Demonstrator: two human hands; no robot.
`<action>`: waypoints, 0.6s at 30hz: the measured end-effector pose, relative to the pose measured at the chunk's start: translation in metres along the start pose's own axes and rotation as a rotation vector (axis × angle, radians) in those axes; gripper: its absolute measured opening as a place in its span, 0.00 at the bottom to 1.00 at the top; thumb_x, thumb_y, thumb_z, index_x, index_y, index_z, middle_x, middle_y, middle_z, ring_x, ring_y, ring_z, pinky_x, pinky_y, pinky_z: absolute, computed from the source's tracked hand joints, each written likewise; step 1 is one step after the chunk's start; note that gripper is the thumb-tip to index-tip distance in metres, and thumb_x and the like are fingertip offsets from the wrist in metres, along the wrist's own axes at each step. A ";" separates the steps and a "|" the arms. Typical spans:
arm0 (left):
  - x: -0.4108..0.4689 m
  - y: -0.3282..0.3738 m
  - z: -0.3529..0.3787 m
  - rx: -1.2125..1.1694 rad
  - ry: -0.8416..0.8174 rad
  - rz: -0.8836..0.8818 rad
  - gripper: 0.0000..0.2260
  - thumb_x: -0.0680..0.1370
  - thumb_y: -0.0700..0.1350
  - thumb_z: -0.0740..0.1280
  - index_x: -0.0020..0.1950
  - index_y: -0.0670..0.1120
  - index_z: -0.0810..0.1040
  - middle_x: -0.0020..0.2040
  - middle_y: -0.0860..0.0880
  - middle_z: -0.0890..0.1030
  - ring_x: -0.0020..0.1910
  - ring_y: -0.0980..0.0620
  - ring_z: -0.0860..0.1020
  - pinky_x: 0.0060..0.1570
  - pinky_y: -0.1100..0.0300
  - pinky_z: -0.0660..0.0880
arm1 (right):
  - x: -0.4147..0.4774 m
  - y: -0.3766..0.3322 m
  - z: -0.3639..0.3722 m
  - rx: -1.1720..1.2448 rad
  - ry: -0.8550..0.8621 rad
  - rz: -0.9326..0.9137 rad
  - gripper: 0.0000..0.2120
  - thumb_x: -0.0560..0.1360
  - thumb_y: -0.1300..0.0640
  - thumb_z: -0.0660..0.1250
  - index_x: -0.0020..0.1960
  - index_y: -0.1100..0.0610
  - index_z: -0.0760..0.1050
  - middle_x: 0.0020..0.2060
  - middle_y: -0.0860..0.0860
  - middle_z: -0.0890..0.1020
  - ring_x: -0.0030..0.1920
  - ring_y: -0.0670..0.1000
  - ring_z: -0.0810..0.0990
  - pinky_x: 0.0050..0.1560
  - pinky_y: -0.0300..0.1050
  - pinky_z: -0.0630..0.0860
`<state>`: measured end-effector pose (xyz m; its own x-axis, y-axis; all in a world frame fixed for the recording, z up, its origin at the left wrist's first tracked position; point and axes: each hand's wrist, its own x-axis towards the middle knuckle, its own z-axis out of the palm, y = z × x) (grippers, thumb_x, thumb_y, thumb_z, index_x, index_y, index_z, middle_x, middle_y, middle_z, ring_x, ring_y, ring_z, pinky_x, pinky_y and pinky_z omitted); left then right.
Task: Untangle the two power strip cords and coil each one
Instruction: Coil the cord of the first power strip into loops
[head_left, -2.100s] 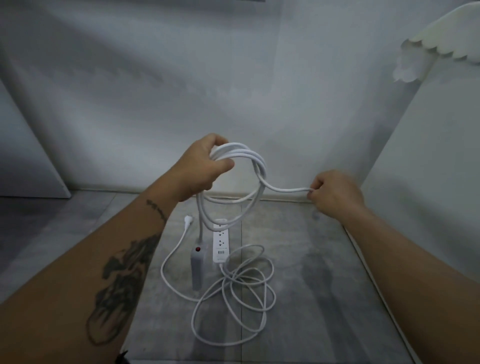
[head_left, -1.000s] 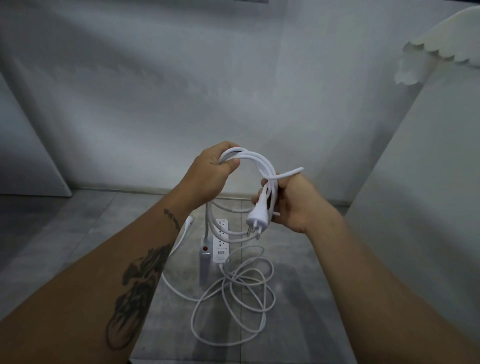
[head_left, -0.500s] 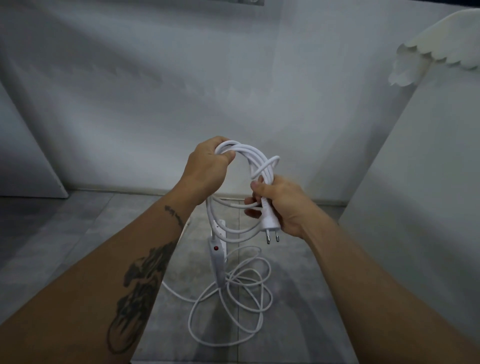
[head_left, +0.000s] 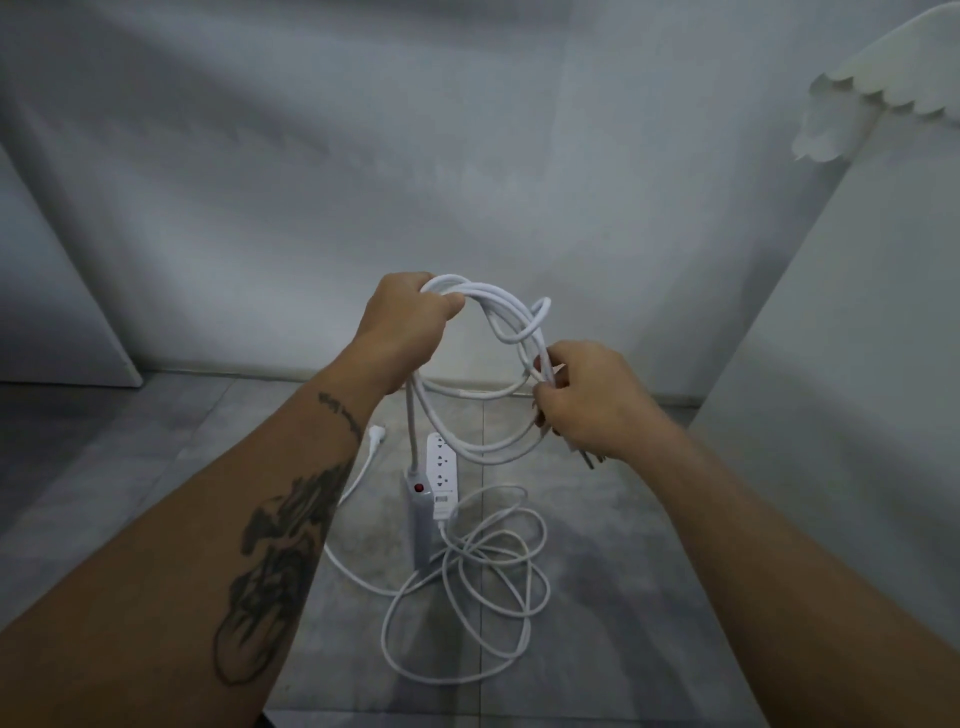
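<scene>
Loops of thick white power cord (head_left: 491, 293) hang in the middle of the frame, gathered into a rough coil between your two hands. Your left hand (head_left: 408, 325) is curled round the top of the coil, fingers and thumb wrapped over several strands together. Your right hand (head_left: 589, 397) grips the coil's right side, fingers closed around the strands. A short turn of cord loops up above it, and two metal prongs (head_left: 587, 458) of a plug stick out below your palm, the plug body hidden in your grip.

From under your left hand one strand drops straight down to a long grey-looking power strip with a red switch (head_left: 420, 512). It hangs upright, its lower end down among the cord on the floor; whether it touches the tiles is not clear. Just right of it and partly behind it, a white power strip with a row of sockets (head_left: 441, 465) lies flat on the grey tiled floor (head_left: 623, 571). Its thin white cord (head_left: 467, 582) sprawls in loose overlapping loops in the lower centre of the frame. One strand runs left and upward to a small white plug (head_left: 375, 434) lying on the tiles beside your left forearm.

White walls (head_left: 467, 156) close the scene behind, and a white scalloped-edged shape (head_left: 883, 88) juts in at the upper right.
</scene>
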<state>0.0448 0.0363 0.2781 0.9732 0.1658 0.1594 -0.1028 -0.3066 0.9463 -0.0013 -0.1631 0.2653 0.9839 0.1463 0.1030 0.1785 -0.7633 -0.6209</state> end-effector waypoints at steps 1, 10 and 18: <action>0.000 0.002 -0.002 -0.009 0.008 -0.002 0.07 0.71 0.47 0.68 0.45 0.46 0.83 0.29 0.49 0.71 0.28 0.49 0.67 0.33 0.54 0.65 | 0.002 0.003 0.000 -0.065 0.007 -0.023 0.05 0.76 0.58 0.64 0.47 0.54 0.79 0.37 0.51 0.83 0.36 0.52 0.83 0.37 0.49 0.82; 0.005 0.010 -0.023 -0.222 -0.035 -0.051 0.05 0.75 0.35 0.68 0.46 0.42 0.82 0.28 0.49 0.65 0.23 0.54 0.61 0.24 0.63 0.58 | 0.010 0.077 0.010 -0.009 -0.029 0.212 0.13 0.76 0.64 0.64 0.35 0.54 0.80 0.28 0.48 0.79 0.27 0.46 0.74 0.28 0.38 0.69; -0.002 0.023 -0.006 -0.127 -0.280 0.023 0.05 0.74 0.35 0.68 0.42 0.44 0.80 0.25 0.51 0.67 0.24 0.53 0.62 0.25 0.63 0.61 | 0.021 0.037 0.018 0.202 -0.087 0.093 0.22 0.69 0.61 0.68 0.62 0.49 0.76 0.53 0.50 0.81 0.52 0.49 0.80 0.51 0.47 0.78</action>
<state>0.0395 0.0345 0.3011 0.9873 -0.1100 0.1144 -0.1334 -0.1843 0.9738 0.0260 -0.1765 0.2308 0.9896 0.1419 -0.0235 0.0729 -0.6359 -0.7683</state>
